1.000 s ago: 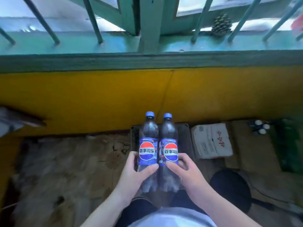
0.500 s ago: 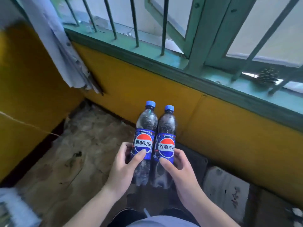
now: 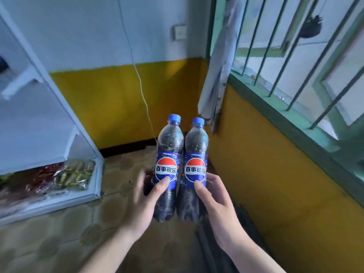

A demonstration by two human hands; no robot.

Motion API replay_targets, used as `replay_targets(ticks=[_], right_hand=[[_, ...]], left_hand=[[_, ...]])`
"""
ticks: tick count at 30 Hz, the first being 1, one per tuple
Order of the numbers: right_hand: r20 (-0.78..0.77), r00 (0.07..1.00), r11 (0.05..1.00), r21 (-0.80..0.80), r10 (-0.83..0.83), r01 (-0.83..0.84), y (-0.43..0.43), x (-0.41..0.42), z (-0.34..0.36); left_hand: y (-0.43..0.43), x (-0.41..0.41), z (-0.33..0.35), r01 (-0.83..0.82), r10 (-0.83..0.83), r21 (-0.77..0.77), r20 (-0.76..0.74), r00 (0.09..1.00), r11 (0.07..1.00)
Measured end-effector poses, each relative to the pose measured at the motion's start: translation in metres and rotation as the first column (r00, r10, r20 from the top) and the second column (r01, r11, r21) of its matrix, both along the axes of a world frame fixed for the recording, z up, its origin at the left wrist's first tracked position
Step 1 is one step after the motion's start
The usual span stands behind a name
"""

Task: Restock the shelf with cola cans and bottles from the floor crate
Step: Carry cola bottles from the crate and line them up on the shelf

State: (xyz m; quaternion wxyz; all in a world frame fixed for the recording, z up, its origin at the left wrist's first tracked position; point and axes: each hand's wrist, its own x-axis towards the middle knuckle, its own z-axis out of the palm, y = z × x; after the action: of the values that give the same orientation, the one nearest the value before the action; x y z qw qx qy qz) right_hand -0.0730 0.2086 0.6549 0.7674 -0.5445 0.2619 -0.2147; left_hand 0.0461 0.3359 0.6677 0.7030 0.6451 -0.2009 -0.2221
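Note:
Two cola bottles with blue caps and blue labels are held upright side by side in front of me. My left hand (image 3: 146, 203) grips the left bottle (image 3: 168, 154), thumb across its label. My right hand (image 3: 215, 201) grips the right bottle (image 3: 196, 154) the same way. A white shelf unit (image 3: 45, 119) stands at the left; its lowest level holds packaged snacks (image 3: 65, 176). The dark edge of the floor crate (image 3: 204, 245) shows low down between my arms.
A yellow and white wall stands ahead, with a thin white cord (image 3: 140, 83) hanging down it. At the right is a green barred window (image 3: 295, 75) with a rolled curtain (image 3: 218, 75) beside it. Patterned flooring (image 3: 78, 233) lies between me and the shelf.
My view has swung left from the window wall and crate toward the corner and the white shelf. Both hands keep their grip on the two bottles, carried along with the turn.

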Motion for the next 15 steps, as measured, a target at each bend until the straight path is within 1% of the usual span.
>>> replay_targets(ticks=[4, 7, 10, 15], right_hand=[[0.059, 0.977, 0.977, -0.078, 0.204, -0.199, 0.058, 0.060, 0.017], [0.094, 0.940, 0.943, -0.100, 0.328, -0.319, 0.114, 0.109, 0.027], [0.113, 0.895, 0.898, -0.146, 0.432, -0.415, 0.169, 0.153, 0.033], [0.130, 0.819, 0.824, -0.188, 0.560, -0.534, 0.251, 0.214, 0.039]], left_hand=[[0.084, 0.036, 0.013, -0.173, 0.177, -0.048, 0.082, 0.981, 0.984], [0.154, 0.066, 0.022, -0.272, 0.278, -0.071, 0.098, 0.956, 0.960], [0.219, 0.092, 0.031, -0.369, 0.379, -0.091, 0.144, 0.914, 0.925], [0.309, 0.125, 0.040, -0.481, 0.497, -0.129, 0.170, 0.851, 0.867]])
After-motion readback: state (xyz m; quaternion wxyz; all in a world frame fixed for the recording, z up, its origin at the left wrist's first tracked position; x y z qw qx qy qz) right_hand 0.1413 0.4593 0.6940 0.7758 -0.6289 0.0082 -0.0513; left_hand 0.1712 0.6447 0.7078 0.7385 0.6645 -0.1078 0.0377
